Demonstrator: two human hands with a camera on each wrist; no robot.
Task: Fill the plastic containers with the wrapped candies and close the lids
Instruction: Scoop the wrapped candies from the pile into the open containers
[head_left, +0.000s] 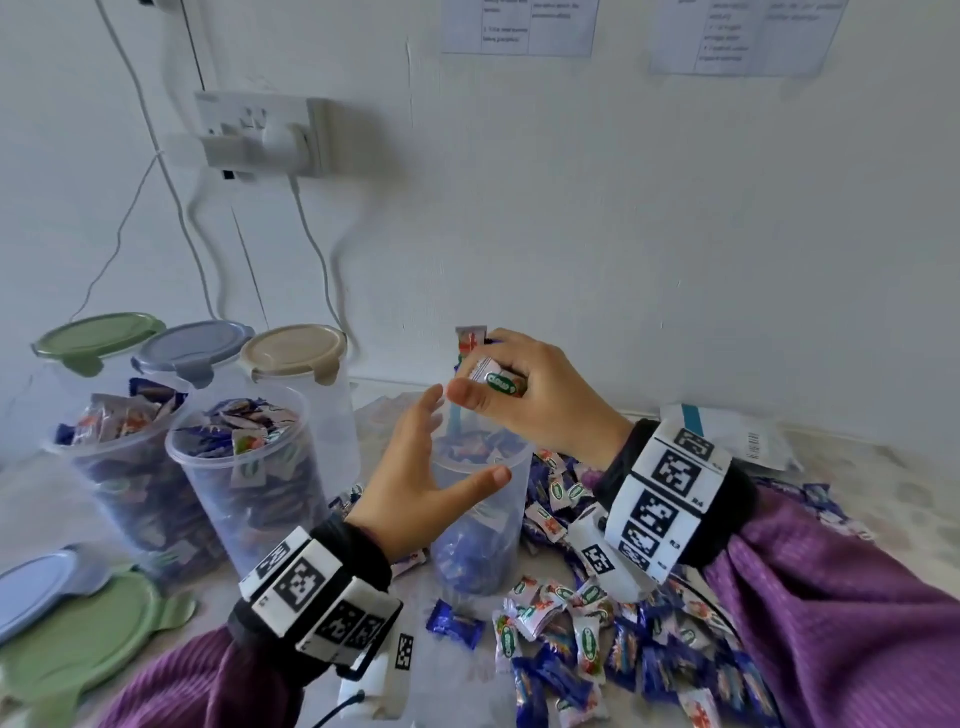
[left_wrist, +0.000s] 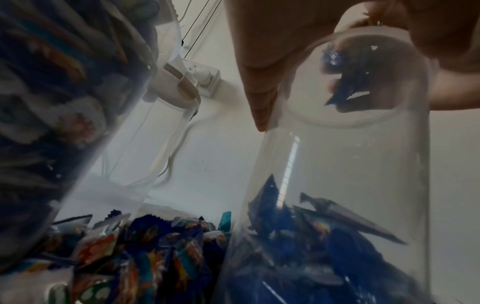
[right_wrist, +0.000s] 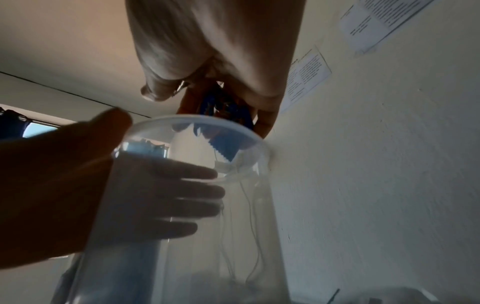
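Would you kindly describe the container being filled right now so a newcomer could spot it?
Find the two hands at the table's centre. Between them stands a clear lidless container, only partly filled. The two open containers to its left are heaped with candies.

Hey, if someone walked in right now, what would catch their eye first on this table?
The right hand gripping a bunch of wrapped candies over the open clear container at centre, the left hand spread beside it. Loose candies lie scattered in front, and two brimming containers stand at left.
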